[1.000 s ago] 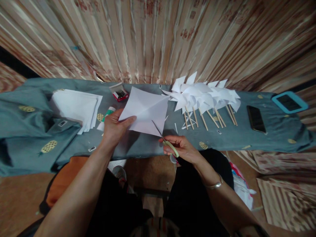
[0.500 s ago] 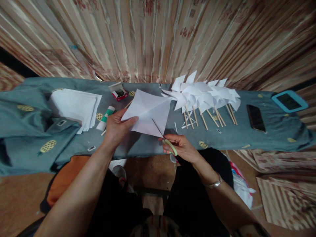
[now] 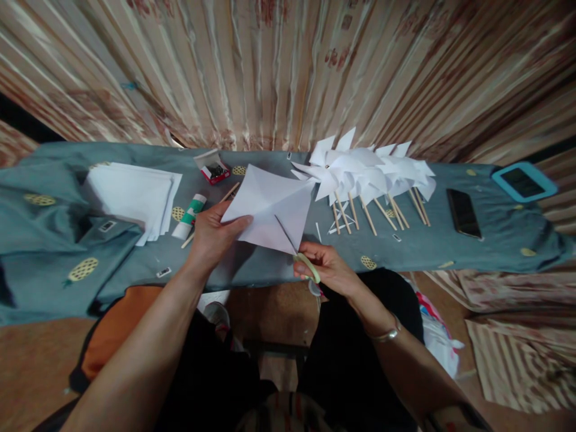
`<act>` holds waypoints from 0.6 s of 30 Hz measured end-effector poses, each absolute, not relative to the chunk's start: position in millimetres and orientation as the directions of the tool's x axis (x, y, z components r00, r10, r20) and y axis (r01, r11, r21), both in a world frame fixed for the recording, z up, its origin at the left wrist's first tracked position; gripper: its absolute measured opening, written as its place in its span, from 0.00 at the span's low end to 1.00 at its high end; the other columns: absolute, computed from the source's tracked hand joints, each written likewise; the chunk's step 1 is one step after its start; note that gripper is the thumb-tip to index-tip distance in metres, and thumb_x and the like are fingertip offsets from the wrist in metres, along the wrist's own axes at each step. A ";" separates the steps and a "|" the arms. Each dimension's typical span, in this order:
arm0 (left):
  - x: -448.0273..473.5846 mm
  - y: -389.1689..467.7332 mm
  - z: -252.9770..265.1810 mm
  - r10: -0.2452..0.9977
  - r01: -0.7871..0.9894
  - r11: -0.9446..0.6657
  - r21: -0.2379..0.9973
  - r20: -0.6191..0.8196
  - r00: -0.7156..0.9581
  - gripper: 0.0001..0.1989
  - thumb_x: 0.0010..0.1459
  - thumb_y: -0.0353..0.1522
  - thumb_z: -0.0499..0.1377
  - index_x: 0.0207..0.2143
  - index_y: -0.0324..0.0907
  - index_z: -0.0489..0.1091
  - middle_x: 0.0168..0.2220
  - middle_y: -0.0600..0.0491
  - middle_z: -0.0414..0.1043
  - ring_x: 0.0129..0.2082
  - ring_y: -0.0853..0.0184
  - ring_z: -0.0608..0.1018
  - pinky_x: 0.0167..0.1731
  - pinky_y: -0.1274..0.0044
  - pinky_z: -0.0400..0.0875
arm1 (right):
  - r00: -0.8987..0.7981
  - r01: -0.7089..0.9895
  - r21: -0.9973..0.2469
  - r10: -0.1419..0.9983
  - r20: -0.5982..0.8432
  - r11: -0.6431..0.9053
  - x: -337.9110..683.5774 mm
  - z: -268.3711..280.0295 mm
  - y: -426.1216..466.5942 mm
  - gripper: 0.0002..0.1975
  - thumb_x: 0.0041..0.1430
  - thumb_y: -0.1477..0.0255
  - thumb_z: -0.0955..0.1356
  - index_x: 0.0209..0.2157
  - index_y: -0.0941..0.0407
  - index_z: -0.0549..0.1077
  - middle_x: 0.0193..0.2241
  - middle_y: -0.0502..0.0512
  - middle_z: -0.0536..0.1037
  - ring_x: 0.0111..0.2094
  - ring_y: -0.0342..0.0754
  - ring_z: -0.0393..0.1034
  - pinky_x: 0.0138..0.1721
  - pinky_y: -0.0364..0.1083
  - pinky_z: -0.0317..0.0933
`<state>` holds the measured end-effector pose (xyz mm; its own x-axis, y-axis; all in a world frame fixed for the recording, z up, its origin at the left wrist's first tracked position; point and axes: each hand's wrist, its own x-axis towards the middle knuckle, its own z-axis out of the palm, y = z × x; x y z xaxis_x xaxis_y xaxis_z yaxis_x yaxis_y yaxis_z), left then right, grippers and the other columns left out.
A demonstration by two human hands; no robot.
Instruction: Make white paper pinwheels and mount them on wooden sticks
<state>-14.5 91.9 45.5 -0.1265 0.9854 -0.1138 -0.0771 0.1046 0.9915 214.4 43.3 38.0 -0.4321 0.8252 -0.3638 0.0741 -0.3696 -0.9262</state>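
Centre: left hand gripping a white sheet at lower left; right hand holding green-handled scissors at the sheet's lower right corner. Right of centre: paper pinwheels on sticks. Left: stacked paper.

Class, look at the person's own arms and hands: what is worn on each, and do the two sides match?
They differ. The left hand has no glove, and its forearm shows no sleeve or jewellery. The right hand is gloveless too, but a shiny, silver-coloured bangle circles that wrist.
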 end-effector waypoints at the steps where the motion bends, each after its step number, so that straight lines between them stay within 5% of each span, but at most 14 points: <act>1: -14.0 91.5 45.5 0.986 -0.078 0.111 0.991 -0.119 -0.116 0.16 0.40 0.35 0.70 0.35 0.42 0.79 0.31 0.51 0.79 0.26 0.65 0.76 0.28 0.73 0.74 | -0.436 0.078 -0.927 0.824 -0.363 -0.367 214.5 39.2 43.6 0.22 0.45 0.53 0.75 0.31 0.57 0.71 0.21 0.45 0.71 0.22 0.38 0.64 0.23 0.39 0.55; 18: -12.5 90.4 46.1 0.986 -0.080 0.120 0.990 -0.129 -0.110 0.17 0.40 0.35 0.69 0.36 0.39 0.78 0.30 0.52 0.79 0.25 0.66 0.76 0.28 0.75 0.73 | -0.414 0.082 -0.926 0.833 -0.367 -0.367 213.8 40.0 43.8 0.24 0.43 0.51 0.75 0.25 0.56 0.67 0.18 0.44 0.69 0.21 0.38 0.64 0.23 0.39 0.57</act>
